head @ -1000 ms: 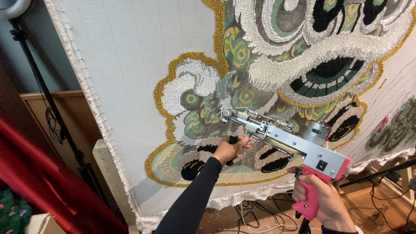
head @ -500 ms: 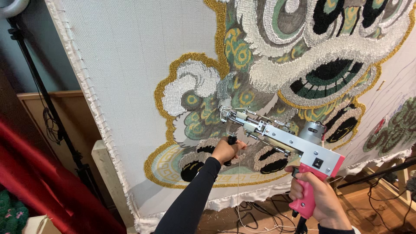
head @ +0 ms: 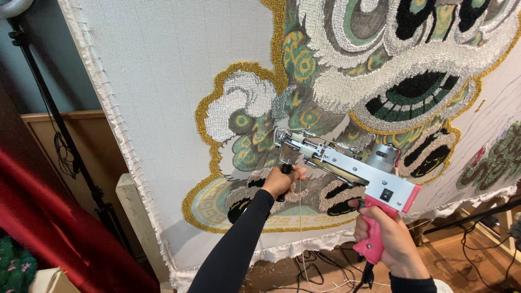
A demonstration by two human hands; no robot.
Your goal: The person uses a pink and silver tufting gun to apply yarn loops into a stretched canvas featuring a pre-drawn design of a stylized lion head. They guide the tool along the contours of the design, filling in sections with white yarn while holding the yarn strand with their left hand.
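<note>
the left hand (head: 279, 180) is gripping the front handle of the tufting gun (head: 347, 165) — fingers fully closed. the right hand (head: 388, 239) is clenching its pink rear grip. the needle end is touching the stretched cloth (head: 173, 81).

Dark grey-green wall (head: 32, 81) at far left, with a black stand pole (head: 51, 114) slanting across it – thin cables hang off the pole. Behind, a pale wood panel (head: 81, 163) with a darker trim on top. Red drape (head: 59, 233) fills the lower left corner. Wood floor (head: 461, 260) bottom right – black cables (head: 325, 263) tangled on it. Even, soft light.
</note>
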